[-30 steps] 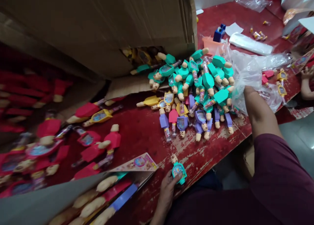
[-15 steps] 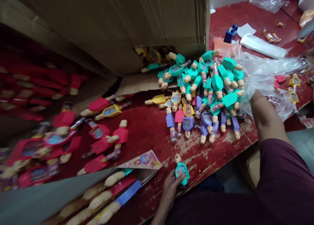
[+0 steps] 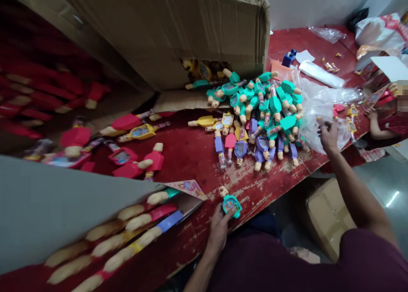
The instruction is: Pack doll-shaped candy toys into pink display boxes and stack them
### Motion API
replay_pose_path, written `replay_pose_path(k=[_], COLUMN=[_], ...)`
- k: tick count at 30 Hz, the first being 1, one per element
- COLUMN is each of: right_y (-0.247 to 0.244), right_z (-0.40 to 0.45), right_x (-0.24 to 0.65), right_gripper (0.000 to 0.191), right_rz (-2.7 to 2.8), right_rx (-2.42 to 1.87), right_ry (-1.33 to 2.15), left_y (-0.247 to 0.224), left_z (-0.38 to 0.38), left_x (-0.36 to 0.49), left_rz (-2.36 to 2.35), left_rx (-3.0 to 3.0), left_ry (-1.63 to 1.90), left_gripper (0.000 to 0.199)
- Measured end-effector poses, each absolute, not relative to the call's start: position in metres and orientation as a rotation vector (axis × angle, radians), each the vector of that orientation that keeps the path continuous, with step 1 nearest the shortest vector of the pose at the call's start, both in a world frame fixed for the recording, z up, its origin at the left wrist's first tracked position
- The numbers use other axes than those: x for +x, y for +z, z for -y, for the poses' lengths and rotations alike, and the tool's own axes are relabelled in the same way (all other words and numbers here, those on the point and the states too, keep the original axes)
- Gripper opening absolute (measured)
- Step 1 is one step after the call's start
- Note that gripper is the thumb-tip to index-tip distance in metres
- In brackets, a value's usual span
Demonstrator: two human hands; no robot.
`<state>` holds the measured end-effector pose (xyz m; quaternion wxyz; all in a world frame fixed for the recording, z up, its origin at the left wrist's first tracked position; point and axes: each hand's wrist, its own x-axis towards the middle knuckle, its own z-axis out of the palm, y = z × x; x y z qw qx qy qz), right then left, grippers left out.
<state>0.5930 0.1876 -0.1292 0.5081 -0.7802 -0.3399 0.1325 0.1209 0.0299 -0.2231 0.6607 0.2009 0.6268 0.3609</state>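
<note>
Teal plastic toy figure (image 3: 230,203) sits gripped in the curled left hand (image 3: 219,228) at the edge of the red table (image 3: 188,156); the right hand (image 3: 328,135), fingertips pressed together, is over a clear plastic bag (image 3: 318,113) beside heaped toy figures (image 3: 264,109).

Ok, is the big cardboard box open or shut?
Open: the cardboard box has its flap raised, and yellow toys show through the gap.

Glossy plastic toy (image 3: 231,204) on rough, chipped painted-wood table (image 3: 188,156).
</note>
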Motion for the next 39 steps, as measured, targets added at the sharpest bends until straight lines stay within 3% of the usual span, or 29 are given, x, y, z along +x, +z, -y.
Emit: replay_pose_path(k=[4, 9, 11, 16, 27, 39], right_y=[-0.108, -0.080, -0.075, -0.072, -0.084, -0.116], right_z=[-0.082, -0.002, 0.009, 0.008, -0.022, 0.013], right_x=[0.521, 0.413, 0.381, 0.319, 0.253, 0.239], right_gripper=[0.040, 0.035, 0.034, 0.034, 0.032, 0.044], right_rz=[0.761, 0.813, 0.928, 1.442, 2.258, 2.259], right_rx=[-1.576, -1.524, -1.551, -1.499, -0.999, -1.019], right_ry=[0.787, 1.096, 1.182, 1.305, 0.953, 0.462], left_y=[-0.190, -0.144, -0.130, -0.112, -0.126, -0.128], left_z=[-0.023, -0.021, -0.020, -0.011, 0.033, 0.040], left_x=[0.127, 0.120, 0.113, 0.083, 0.036, 0.045], left_rz=[-1.285, -1.161, -1.124, -1.109, -1.067, -1.091], left_rx=[0.466, 0.534, 0.548, 0.457, 0.125, 0.066], left_ry=[0.883, 1.007, 1.084, 1.431, 1.497, 1.565], left_gripper=[0.071, 0.119, 0.110, 0.059, 0.057, 0.056])
